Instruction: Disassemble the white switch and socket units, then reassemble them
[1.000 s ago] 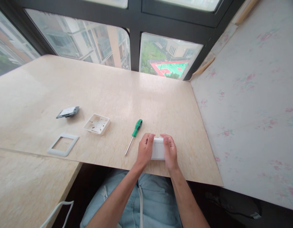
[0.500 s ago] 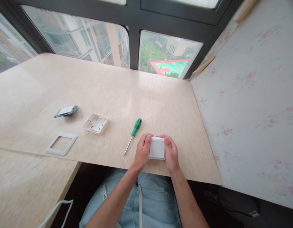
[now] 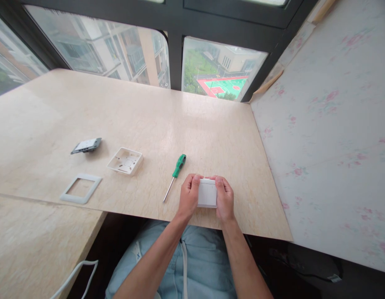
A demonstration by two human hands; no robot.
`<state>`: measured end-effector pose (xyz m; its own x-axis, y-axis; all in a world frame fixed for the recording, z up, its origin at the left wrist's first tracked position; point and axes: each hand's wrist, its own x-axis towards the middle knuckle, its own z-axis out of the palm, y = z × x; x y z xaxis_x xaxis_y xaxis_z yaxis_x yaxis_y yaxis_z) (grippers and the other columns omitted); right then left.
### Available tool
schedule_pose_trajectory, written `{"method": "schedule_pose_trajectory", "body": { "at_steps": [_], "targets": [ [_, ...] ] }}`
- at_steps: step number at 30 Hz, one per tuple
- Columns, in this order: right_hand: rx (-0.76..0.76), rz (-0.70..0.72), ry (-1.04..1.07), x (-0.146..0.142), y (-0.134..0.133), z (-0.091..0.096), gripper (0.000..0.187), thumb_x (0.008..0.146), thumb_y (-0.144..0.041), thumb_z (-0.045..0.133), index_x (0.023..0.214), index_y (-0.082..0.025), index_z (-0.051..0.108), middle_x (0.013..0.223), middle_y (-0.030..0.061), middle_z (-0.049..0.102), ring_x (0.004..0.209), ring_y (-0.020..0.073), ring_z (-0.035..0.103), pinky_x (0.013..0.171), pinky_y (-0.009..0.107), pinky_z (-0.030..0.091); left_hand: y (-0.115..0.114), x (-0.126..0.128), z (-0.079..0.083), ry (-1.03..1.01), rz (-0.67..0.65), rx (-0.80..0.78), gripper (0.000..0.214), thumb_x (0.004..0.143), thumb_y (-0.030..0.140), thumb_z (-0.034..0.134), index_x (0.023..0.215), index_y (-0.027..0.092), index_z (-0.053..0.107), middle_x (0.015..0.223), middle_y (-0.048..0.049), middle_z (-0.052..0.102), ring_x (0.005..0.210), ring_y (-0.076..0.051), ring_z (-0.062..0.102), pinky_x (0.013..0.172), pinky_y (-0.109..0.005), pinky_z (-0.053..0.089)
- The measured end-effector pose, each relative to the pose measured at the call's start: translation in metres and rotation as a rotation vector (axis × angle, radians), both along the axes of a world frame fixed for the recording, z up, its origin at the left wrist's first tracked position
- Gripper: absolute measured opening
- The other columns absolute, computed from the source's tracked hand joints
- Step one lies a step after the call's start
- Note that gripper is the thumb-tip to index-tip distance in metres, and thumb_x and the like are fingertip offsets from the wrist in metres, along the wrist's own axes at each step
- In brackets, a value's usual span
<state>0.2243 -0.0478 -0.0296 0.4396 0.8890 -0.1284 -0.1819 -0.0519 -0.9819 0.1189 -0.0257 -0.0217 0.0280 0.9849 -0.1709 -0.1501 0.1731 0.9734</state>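
A white square wall switch [image 3: 207,194] is held between my two hands near the front edge of the counter. My left hand [image 3: 189,193] grips its left side, thumb on the front face. My right hand [image 3: 224,196] is closed on its right side, its thumb also on the face. The fingers behind the switch are hidden. Just left of my hands lies a screwdriver [image 3: 179,166] with a green handle, its metal tip pointing toward me.
On the marble-patterned counter [image 3: 155,120], to the left, are an open white back box [image 3: 126,161], a white square frame [image 3: 81,189] and a switch module [image 3: 87,145] with a grey edge. A white cable [image 3: 74,272] hangs at lower left. A flowered wall [image 3: 329,137] bounds the right.
The switch is tilted slightly differently in my hands, and my left hand has shifted a little to the right. The parts and screwdriver on the counter stay where they were.
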Motion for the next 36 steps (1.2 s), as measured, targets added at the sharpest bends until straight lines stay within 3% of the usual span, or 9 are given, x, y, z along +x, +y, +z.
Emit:
{"method": "schedule_pose_trajectory", "body": {
  "at_steps": [6, 13, 20, 24, 30, 36],
  "targets": [
    [-0.003, -0.003, 0.002, 0.0, 0.001, 0.002, 0.035, 0.087, -0.054, 0.064, 0.083, -0.02, 0.071, 0.086, 0.0063, 0.076, 0.077, 0.0224, 0.067, 0.065, 0.033, 0.053, 0.0, 0.0, -0.001, 0.016, 0.006, 0.023, 0.04, 0.092, 0.054, 0.051, 0.083, 0.018, 0.066, 0.069, -0.0006, 0.061, 0.067, -0.016, 0.058, 0.059, -0.025, 0.046],
    [-0.034, -0.03, 0.081, 0.0, 0.005, 0.004, 0.034, 0.083, -0.053, 0.068, 0.079, -0.02, 0.072, 0.081, 0.0058, 0.076, 0.074, 0.023, 0.068, 0.063, 0.033, 0.053, 0.004, 0.002, -0.003, 0.011, 0.009, 0.004, 0.039, 0.093, 0.051, 0.05, 0.085, 0.018, 0.069, 0.078, -0.0029, 0.067, 0.071, -0.017, 0.06, 0.061, -0.025, 0.047],
    [-0.106, -0.109, 0.102, 0.002, 0.013, 0.004, 0.045, 0.075, -0.06, 0.074, 0.09, -0.018, 0.074, 0.092, 0.0082, 0.077, 0.083, 0.0239, 0.07, 0.07, 0.035, 0.055, 0.011, -0.011, -0.002, 0.028, -0.097, -0.05, 0.049, 0.094, 0.06, 0.05, 0.117, 0.019, 0.067, 0.111, -0.0088, 0.07, 0.097, -0.024, 0.065, 0.079, -0.032, 0.052],
    [-0.115, -0.075, 0.096, 0.0, 0.012, 0.004, 0.05, 0.077, -0.064, 0.072, 0.096, -0.018, 0.071, 0.087, 0.0086, 0.077, 0.077, 0.0245, 0.071, 0.064, 0.035, 0.055, 0.006, -0.014, -0.003, 0.115, -0.057, -0.021, 0.056, 0.093, 0.068, 0.044, 0.104, 0.018, 0.066, 0.101, -0.0088, 0.069, 0.094, -0.025, 0.063, 0.08, -0.034, 0.05],
    [-0.118, -0.154, 0.074, 0.0, 0.006, 0.005, 0.06, 0.075, -0.071, 0.069, 0.098, -0.016, 0.071, 0.087, 0.0071, 0.076, 0.076, 0.0235, 0.071, 0.063, 0.032, 0.054, 0.001, -0.012, 0.003, 0.335, -0.164, 0.044, 0.056, 0.099, 0.064, 0.031, 0.079, 0.019, 0.056, 0.077, -0.0036, 0.061, 0.079, -0.021, 0.057, 0.073, -0.032, 0.043],
    [-0.145, -0.108, 0.003, 0.003, 0.001, -0.001, 0.065, 0.08, -0.076, 0.06, 0.105, -0.017, 0.072, 0.099, 0.0089, 0.076, 0.092, 0.0267, 0.07, 0.075, 0.035, 0.054, -0.004, -0.009, 0.001, 0.359, -0.115, 0.065, 0.052, 0.1, 0.061, 0.027, 0.079, 0.02, 0.051, 0.074, -0.0008, 0.056, 0.07, -0.018, 0.05, 0.067, -0.031, 0.037]
  ]
}}
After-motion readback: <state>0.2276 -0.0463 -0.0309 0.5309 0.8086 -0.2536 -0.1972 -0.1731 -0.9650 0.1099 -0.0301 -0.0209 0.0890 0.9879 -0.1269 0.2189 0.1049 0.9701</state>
